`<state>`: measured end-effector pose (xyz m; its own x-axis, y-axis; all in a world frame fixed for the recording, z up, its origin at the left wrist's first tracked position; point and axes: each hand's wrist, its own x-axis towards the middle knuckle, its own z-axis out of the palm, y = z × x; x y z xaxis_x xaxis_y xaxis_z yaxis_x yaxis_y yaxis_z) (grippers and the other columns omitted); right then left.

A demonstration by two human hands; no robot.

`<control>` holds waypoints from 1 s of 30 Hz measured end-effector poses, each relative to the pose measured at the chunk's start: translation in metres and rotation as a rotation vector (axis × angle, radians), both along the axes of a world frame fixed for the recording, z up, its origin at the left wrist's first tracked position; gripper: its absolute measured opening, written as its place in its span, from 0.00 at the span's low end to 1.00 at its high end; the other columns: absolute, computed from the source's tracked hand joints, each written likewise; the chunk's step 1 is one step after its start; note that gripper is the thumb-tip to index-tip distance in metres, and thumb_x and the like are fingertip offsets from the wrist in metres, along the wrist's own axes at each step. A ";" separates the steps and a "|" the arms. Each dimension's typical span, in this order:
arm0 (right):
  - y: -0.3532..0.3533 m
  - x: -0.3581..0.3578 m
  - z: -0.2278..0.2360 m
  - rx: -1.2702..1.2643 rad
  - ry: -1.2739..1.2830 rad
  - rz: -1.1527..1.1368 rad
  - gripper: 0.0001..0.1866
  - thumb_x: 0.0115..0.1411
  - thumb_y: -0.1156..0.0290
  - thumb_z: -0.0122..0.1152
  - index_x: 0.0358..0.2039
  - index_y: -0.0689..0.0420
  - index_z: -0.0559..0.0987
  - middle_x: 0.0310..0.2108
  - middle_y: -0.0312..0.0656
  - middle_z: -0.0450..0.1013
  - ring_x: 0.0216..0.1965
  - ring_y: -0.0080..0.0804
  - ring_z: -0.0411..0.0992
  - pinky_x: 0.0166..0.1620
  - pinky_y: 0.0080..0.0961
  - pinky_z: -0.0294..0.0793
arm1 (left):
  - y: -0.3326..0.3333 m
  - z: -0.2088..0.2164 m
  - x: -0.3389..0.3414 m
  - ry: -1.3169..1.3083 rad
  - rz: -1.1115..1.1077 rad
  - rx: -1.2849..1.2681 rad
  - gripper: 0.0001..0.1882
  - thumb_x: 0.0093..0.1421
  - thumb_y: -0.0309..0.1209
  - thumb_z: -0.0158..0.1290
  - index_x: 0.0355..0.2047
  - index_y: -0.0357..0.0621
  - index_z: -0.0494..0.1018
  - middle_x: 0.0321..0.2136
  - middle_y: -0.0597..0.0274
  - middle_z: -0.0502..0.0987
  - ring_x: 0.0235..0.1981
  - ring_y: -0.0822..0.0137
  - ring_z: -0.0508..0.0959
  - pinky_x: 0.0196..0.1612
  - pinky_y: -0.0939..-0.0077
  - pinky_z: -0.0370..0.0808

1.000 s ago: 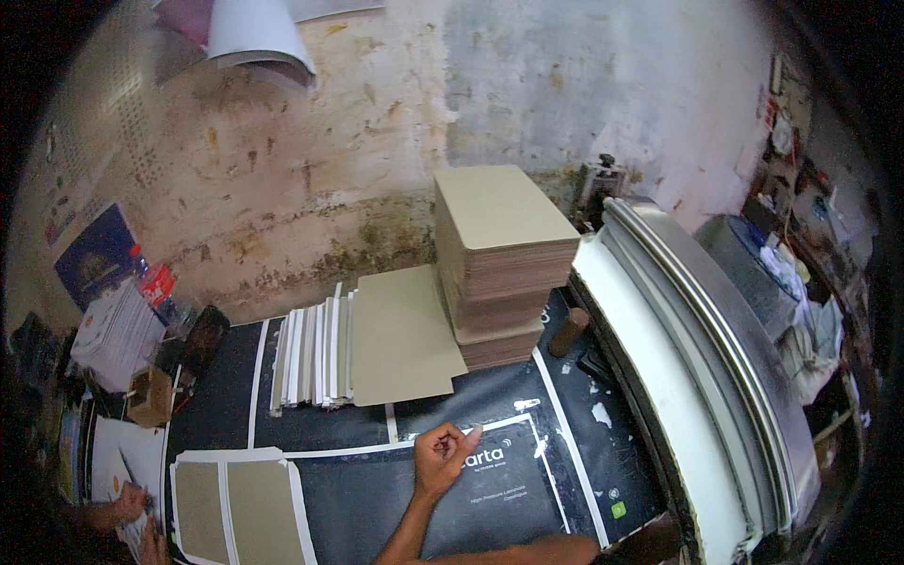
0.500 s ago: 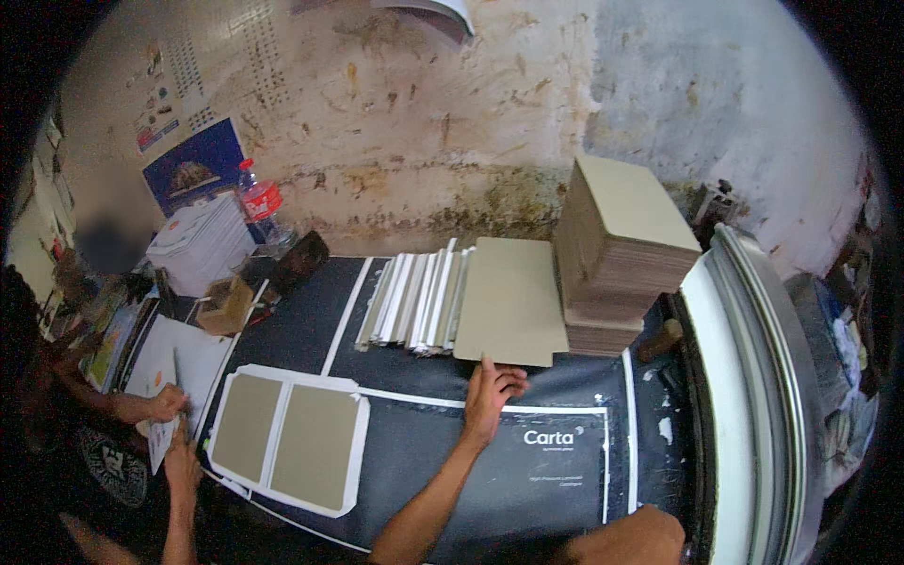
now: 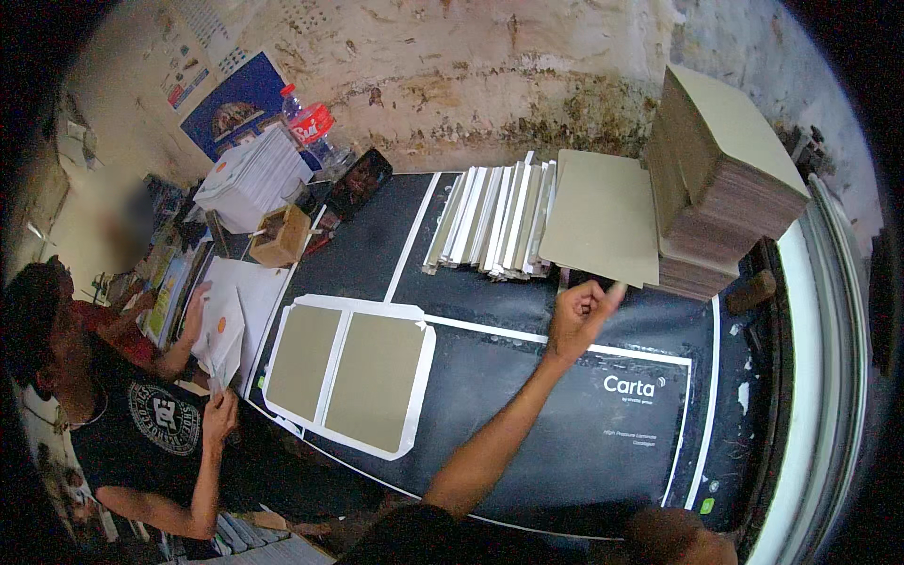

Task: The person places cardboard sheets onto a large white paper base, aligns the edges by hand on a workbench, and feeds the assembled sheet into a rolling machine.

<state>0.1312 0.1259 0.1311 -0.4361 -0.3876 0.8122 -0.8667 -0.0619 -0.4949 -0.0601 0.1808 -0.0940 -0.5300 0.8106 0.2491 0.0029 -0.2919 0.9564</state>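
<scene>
My left hand [image 3: 576, 325] reaches over the dark table with one finger stretched out and the others partly curled, holding nothing. Its fingertip is at the front edge of a flat grey-beige board [image 3: 603, 212]; whether it touches I cannot tell. A tall stack of similar boards [image 3: 725, 184] rises right of that board. To its left stands a row of narrow white and grey strips [image 3: 494, 221]. Two beige panels lie side by side on a white-edged sheet [image 3: 377, 381], left of my forearm. My right hand is not visible; a dim, rounded patch of skin shows at the lower edge.
On the left a co-worker [image 3: 160, 414] handles white paper [image 3: 221, 325]. A paper stack [image 3: 254, 179], a plastic bottle [image 3: 315, 127], a wooden block [image 3: 278, 235] and a dark box [image 3: 360, 179] stand at the back left. A pale metal-edged rail [image 3: 829, 358] bounds the right side.
The view has shifted, so the table things appear higher and further right. My left hand has moved rightward along the board's front edge. More of the co-worker shows.
</scene>
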 end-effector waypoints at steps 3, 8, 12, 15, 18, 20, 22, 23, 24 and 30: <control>0.002 -0.006 -0.004 -0.017 -0.014 -0.054 0.15 0.54 0.68 0.63 0.13 0.54 0.73 0.11 0.35 0.66 0.11 0.32 0.67 0.17 0.30 0.67 | -0.003 -0.005 0.004 0.178 -0.006 -0.027 0.22 0.59 0.36 0.66 0.14 0.46 0.67 0.13 0.77 0.65 0.18 0.86 0.58 0.20 0.83 0.52; 0.001 0.000 -0.005 -0.037 -0.027 -0.124 0.15 0.54 0.69 0.63 0.13 0.54 0.73 0.12 0.35 0.66 0.12 0.32 0.67 0.17 0.30 0.68 | -0.001 0.005 0.009 0.225 0.053 0.027 0.27 0.57 0.35 0.68 0.11 0.45 0.62 0.11 0.76 0.59 0.16 0.84 0.54 0.18 0.80 0.49; 0.001 -0.001 -0.009 -0.062 -0.025 -0.138 0.14 0.55 0.69 0.63 0.13 0.54 0.73 0.12 0.35 0.66 0.12 0.33 0.67 0.18 0.31 0.68 | 0.000 0.007 0.006 0.317 0.087 0.044 0.27 0.56 0.39 0.68 0.11 0.44 0.64 0.11 0.74 0.60 0.15 0.82 0.56 0.18 0.79 0.51; -0.002 -0.003 -0.012 -0.072 -0.033 -0.147 0.14 0.55 0.70 0.63 0.14 0.55 0.73 0.12 0.36 0.66 0.12 0.33 0.67 0.18 0.31 0.69 | -0.003 0.003 0.008 0.300 0.074 0.014 0.27 0.56 0.40 0.68 0.12 0.44 0.63 0.11 0.74 0.60 0.16 0.82 0.56 0.18 0.79 0.52; -0.004 -0.006 -0.012 -0.076 -0.040 -0.142 0.14 0.55 0.70 0.63 0.14 0.55 0.73 0.12 0.36 0.67 0.13 0.33 0.68 0.18 0.31 0.69 | -0.004 0.003 0.007 0.295 0.057 -0.007 0.26 0.57 0.39 0.68 0.13 0.44 0.64 0.11 0.74 0.60 0.16 0.82 0.56 0.18 0.79 0.52; -0.004 -0.006 -0.012 -0.084 -0.043 -0.148 0.14 0.55 0.70 0.63 0.14 0.55 0.74 0.13 0.36 0.67 0.13 0.33 0.68 0.18 0.31 0.69 | -0.005 0.003 0.007 0.290 0.043 -0.032 0.26 0.57 0.39 0.67 0.13 0.44 0.64 0.11 0.74 0.60 0.16 0.82 0.56 0.18 0.79 0.51; 0.000 -0.005 -0.013 -0.086 -0.048 -0.161 0.14 0.55 0.70 0.63 0.14 0.55 0.74 0.13 0.36 0.67 0.13 0.33 0.68 0.19 0.31 0.70 | -0.004 0.008 0.010 0.271 0.014 -0.072 0.26 0.57 0.39 0.67 0.13 0.44 0.64 0.11 0.74 0.60 0.16 0.82 0.56 0.18 0.79 0.51; 0.000 -0.005 -0.014 -0.086 -0.053 -0.168 0.13 0.55 0.71 0.63 0.14 0.55 0.74 0.13 0.36 0.67 0.13 0.33 0.68 0.19 0.31 0.70 | -0.002 0.006 0.011 0.288 0.022 -0.050 0.26 0.57 0.39 0.67 0.13 0.44 0.64 0.11 0.74 0.60 0.16 0.82 0.56 0.18 0.79 0.51; 0.000 -0.005 -0.013 -0.084 -0.054 -0.169 0.13 0.55 0.71 0.63 0.14 0.55 0.74 0.13 0.36 0.67 0.13 0.33 0.68 0.19 0.31 0.70 | -0.001 0.004 0.010 0.309 0.036 -0.029 0.26 0.57 0.39 0.67 0.13 0.44 0.64 0.11 0.74 0.60 0.16 0.82 0.56 0.18 0.79 0.52; 0.001 -0.009 -0.016 -0.084 -0.059 -0.184 0.13 0.55 0.71 0.63 0.15 0.56 0.74 0.13 0.37 0.67 0.14 0.33 0.68 0.19 0.32 0.71 | -0.003 0.002 0.009 0.306 0.012 -0.021 0.25 0.58 0.38 0.67 0.14 0.43 0.65 0.11 0.74 0.61 0.16 0.82 0.56 0.18 0.79 0.51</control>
<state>0.1225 0.1269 0.1154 -0.5406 -0.2289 0.8096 -0.8372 0.0511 -0.5445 -0.0509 0.1783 -0.0916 -0.4422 0.8115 0.3821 0.2949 -0.2708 0.9163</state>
